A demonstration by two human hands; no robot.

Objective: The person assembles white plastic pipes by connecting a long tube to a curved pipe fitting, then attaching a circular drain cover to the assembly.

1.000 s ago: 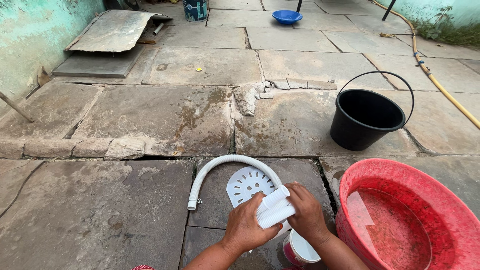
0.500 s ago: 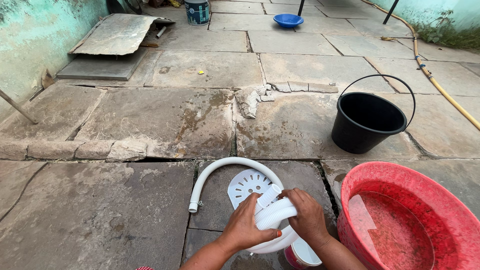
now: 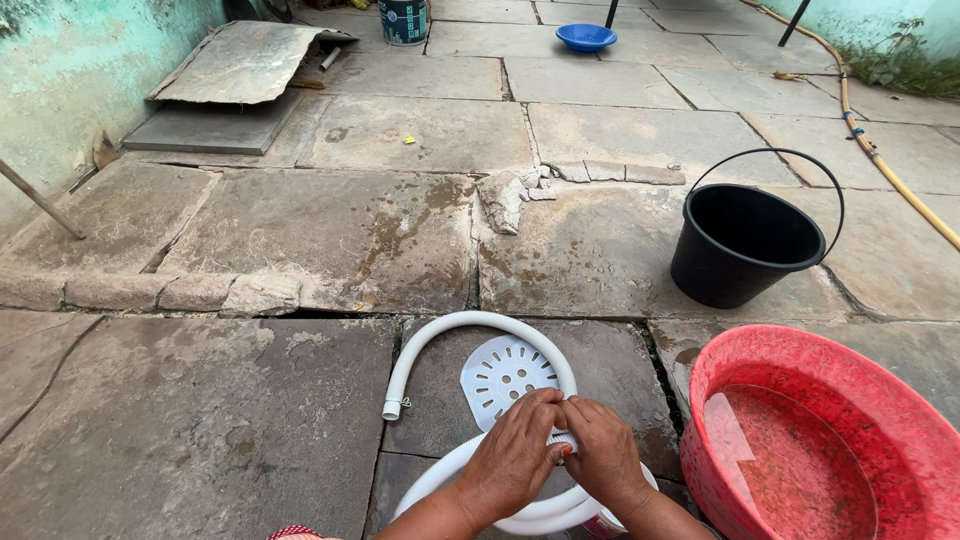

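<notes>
A white flexible hose [image 3: 470, 325] curves in an arc over the stone floor, and its near part loops under my hands. My left hand [image 3: 517, 456] and my right hand [image 3: 603, 452] are both closed together over a white ribbed fitting [image 3: 562, 439] at the hose's near end. Just beyond my fingers lies a white perforated round plastic plate [image 3: 503, 372]. The fitting is mostly hidden by my fingers.
A red basin [image 3: 900, 400] with water stands at the right. Behind it is a black bucket [image 3: 745, 240] with a handle. Farther off are a blue bowl [image 3: 586, 37], a yellow hose [image 3: 880, 150], a paint bucket [image 3: 404, 20] and stone slabs [image 3: 240, 65] by the green wall.
My hands have come down and together over the white fitting, which a moment ago was held up and more visible. The hose loop now lies under my hands.
</notes>
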